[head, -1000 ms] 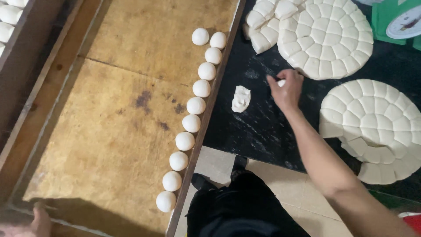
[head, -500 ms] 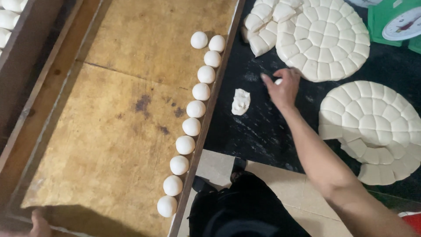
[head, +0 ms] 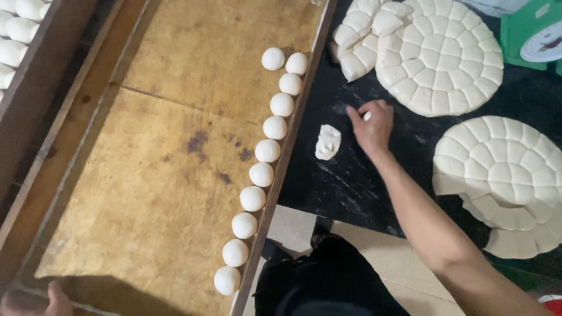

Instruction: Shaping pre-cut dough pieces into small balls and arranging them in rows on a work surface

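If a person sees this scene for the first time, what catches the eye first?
Two big round dough discs, scored into small pieces, lie on the black worktop at right. A row of white dough balls lines the right edge of the wooden tray. The right hand rests between them, beside a loose dough piece.

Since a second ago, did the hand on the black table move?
Yes. The right hand has slid a little toward the loose dough scrap, leaving less black table between them.

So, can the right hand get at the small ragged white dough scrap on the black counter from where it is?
Probably yes: the right hand rests just beside the dough scrap, with only bare black counter between them.
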